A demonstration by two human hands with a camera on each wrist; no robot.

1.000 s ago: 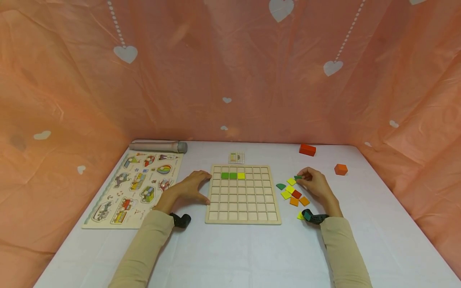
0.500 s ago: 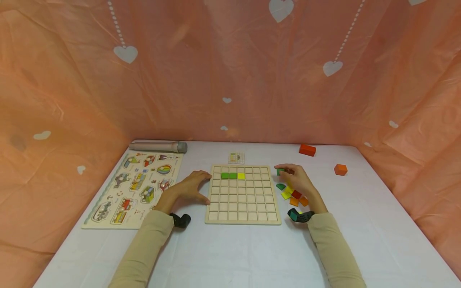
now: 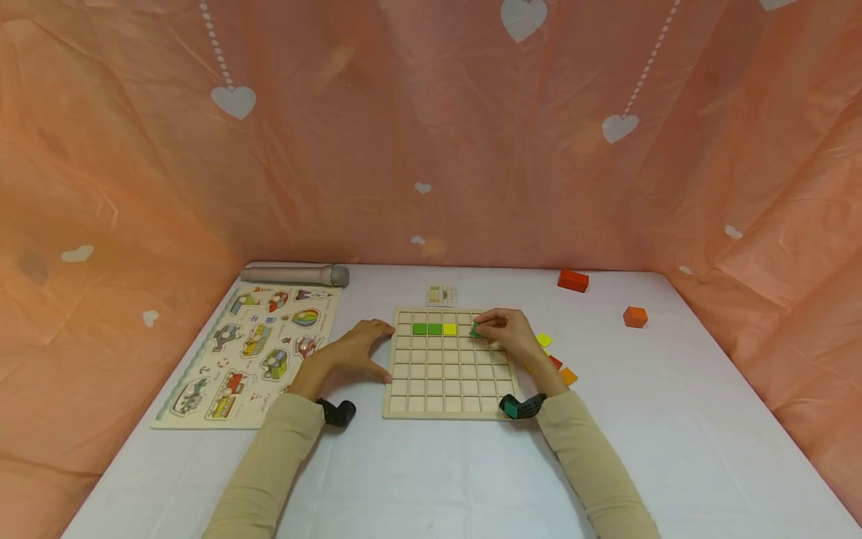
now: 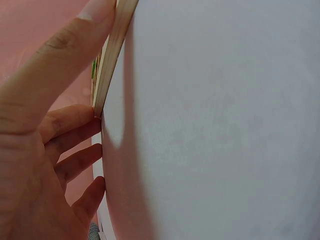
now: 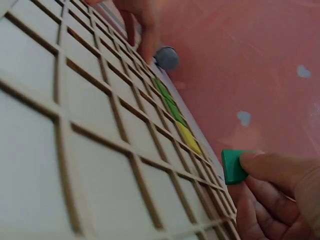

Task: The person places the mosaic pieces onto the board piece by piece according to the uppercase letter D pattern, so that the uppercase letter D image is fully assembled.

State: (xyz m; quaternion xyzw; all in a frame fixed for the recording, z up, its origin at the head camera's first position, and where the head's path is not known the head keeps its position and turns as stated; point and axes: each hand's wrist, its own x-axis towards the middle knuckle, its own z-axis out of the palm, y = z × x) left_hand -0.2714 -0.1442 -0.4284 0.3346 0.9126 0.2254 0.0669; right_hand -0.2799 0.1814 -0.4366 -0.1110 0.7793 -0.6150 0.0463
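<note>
My right hand (image 3: 513, 333) is over the upper right of a wooden grid board (image 3: 434, 385). Between thumb and fingers it pinches a dark green tile (image 5: 231, 167), partly covered by the thumb. In the board's second row from the far edge lie two light green squares (image 3: 427, 329) and a yellow square (image 3: 450, 329), side by side. My left hand (image 3: 353, 350) is spread at the board's left side, thumb and fingertips touching its edge. Loose tiles, including a yellow one (image 3: 544, 340) and an orange one (image 3: 569, 376), lie partly hidden behind the right forearm.
A small printed card (image 3: 441, 296) lies beyond the board. On the left are a picture puzzle board (image 3: 269, 389) and a microphone (image 3: 296, 275). A red block (image 3: 573, 281) and an orange cube (image 3: 635, 317) stand at the back right.
The right hand has moved left from the loose tiles to above the board, carrying the dark green tile. The left hand has stayed at the board's edge.
</note>
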